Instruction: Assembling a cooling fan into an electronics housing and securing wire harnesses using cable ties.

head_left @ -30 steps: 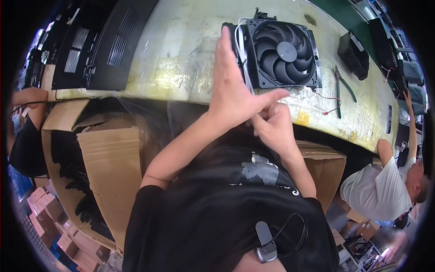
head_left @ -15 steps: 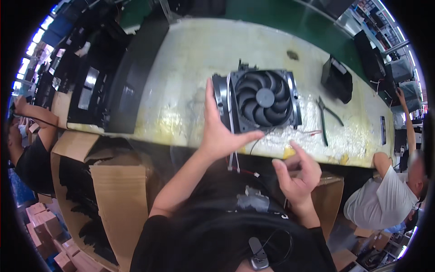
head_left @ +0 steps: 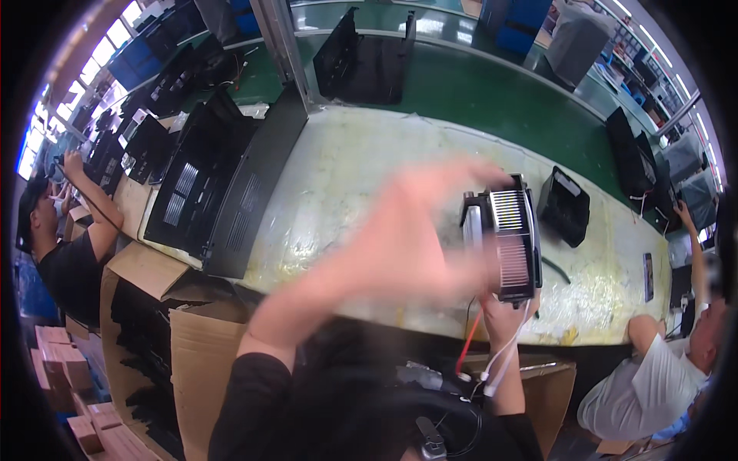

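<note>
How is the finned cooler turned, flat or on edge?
On edge: the finned cooler shows its narrow finned side to the camera, right hand at its lower end.

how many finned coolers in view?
1: the finned cooler, right of centre, over the pale table, held by the right hand; the blurred left hand overlaps it. Others may be hidden.

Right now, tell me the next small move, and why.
Probably gather the loose red and white wires with the left hand: they dangle below the finned cooler, where they could snag, while the right hand appears to support it from beneath. The left hand is blurred, its contact unclear.
</note>
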A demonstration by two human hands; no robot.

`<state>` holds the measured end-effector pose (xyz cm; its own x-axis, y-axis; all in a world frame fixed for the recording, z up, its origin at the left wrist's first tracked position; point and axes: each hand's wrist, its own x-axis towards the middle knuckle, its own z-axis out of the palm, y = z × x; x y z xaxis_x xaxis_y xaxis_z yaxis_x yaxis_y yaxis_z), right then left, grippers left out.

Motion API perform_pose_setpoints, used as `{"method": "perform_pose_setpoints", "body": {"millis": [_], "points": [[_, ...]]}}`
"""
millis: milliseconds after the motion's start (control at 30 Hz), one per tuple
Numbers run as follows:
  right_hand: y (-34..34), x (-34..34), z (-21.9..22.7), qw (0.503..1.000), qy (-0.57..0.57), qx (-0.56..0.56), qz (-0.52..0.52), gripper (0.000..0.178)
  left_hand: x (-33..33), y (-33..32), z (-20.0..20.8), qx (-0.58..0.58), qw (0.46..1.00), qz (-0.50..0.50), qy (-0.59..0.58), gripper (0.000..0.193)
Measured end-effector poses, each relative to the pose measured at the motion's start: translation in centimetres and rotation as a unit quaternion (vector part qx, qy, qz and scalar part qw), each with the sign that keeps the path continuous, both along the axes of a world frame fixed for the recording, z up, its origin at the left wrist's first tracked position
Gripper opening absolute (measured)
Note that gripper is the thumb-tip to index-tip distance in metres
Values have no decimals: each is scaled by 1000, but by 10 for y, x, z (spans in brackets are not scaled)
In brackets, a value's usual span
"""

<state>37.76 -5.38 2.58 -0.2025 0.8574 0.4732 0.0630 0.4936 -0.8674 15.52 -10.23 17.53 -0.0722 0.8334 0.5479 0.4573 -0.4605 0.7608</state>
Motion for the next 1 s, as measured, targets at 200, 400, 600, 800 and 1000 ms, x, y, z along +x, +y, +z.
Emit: {"method": "perform_pose_setpoints", "body": {"millis": [200, 400, 600, 800, 1000], "points": [[10, 6, 13, 998, 17, -53, -28, 62, -222, 200, -28, -94, 820, 522, 215, 92], [17, 21, 43, 971, -131, -201, -2, 49, -328, 268, -58, -358, 808, 379, 274, 79], [24, 32, 28, 973, -104, -204, 27, 51, -326, 283, -52, -438, 831, 341, 10, 42], [27, 25, 50, 948, 46, -315, 0, 69, -285, 273, -113, -232, 813, 50, -532, 42], [36, 56, 22, 918, 288, -268, 53, 75, -248, 274, -95, -186, 833, 21, -520, 35]]}}
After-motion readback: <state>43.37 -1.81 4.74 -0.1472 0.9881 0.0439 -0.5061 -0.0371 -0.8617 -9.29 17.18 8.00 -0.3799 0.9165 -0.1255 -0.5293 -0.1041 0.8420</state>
